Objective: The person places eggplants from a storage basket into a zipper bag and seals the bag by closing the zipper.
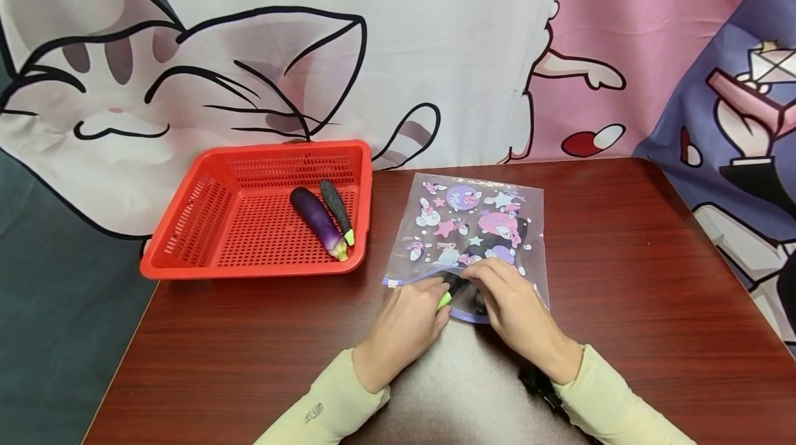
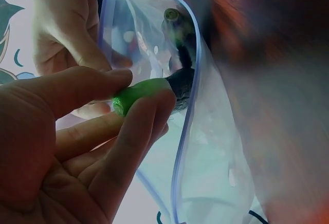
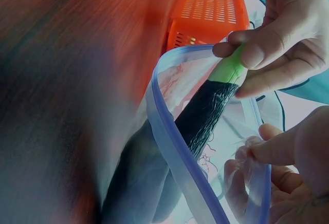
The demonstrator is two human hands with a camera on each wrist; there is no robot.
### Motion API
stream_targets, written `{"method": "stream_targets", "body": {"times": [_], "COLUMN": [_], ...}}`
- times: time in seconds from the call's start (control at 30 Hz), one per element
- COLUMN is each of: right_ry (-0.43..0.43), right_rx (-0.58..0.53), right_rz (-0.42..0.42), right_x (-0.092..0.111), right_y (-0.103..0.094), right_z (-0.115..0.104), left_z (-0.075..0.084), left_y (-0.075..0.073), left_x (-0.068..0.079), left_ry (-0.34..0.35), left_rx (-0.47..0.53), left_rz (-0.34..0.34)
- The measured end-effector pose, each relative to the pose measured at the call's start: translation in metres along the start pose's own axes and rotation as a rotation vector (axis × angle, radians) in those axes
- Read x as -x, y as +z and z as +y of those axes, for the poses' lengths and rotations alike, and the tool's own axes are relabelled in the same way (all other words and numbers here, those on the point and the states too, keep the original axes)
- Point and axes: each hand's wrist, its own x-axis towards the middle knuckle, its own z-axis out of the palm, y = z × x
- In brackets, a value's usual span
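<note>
A clear zip bag (image 1: 407,255) printed with pink and purple cartoon figures lies on the table, its purple-rimmed mouth spread towards me. My left hand (image 1: 403,324) pinches the light green end of a dark, wrinkled cucumber (image 3: 208,113) between thumb and fingers. The cucumber's dark body reaches down through the mouth into the bag. With my right hand (image 1: 519,314) I hold the bag's rim (image 3: 262,193) on the right side. Deeper inside, another dark vegetable with a greenish stem end (image 2: 172,14) shows, partly blurred by the plastic.
A red perforated basket (image 1: 211,272) stands at the back left of the brown table (image 1: 622,279). In it lie a purple eggplant (image 1: 314,217) and another dark cucumber (image 1: 336,206). A cartoon-printed cloth (image 1: 466,51) hangs behind the table.
</note>
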Motion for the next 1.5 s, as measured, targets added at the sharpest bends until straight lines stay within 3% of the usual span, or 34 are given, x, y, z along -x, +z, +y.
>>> {"method": "stream_targets", "body": {"times": [0.3,0.57,0.73,0.93,1.27,1.5], "right_ry": [0.008,0.059,0.023,0.053,0.063,0.071], "right_rx": [-0.005,-0.017,0.010,-0.011,-0.025,-0.044], "right_rz": [-0.008,-0.043,-0.009,-0.040,-0.052,-0.065], "right_x": [0.000,0.003,0.002,0.004,0.003,0.003], "right_y": [0.001,0.000,0.001,0.000,0.002,0.003], "right_z": [0.000,0.000,0.000,0.001,0.000,-0.001], "left_z": [0.000,0.001,0.002,0.002,0.003,0.003], "left_y": [0.008,0.015,0.020,0.024,0.031,0.037], "left_x": [-0.004,-0.007,-0.009,-0.010,-0.016,-0.019], "left_ry": [0.043,0.043,0.047,0.032,0.035,0.063], "left_rx": [-0.011,0.025,0.035,0.049,0.003,-0.010], "left_rz": [0.004,0.018,0.022,0.027,0.020,0.054]}}
